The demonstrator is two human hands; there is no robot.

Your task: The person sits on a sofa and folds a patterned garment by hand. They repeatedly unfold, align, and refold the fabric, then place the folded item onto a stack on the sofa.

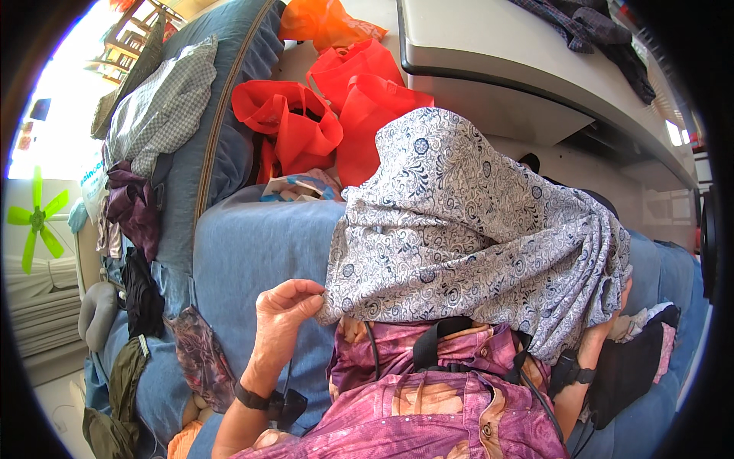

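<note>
A white cloth with a dark blue paisley and scroll print lies spread in loose folds over my lap and knees. At its near left corner, my left hand pinches the edge between thumb and fingers. My right hand is at the cloth's right side, where the fabric gathers in tight folds. Most of that hand is hidden by the cloth, so its grip cannot be made out. A black strap crosses my purple patterned shirt just below the cloth.
I sit on a blue sofa. Red bags and an orange plastic bag stand ahead, beside a white table. Clothes hang along the left, including a checked shirt. Folded dark clothing lies at right.
</note>
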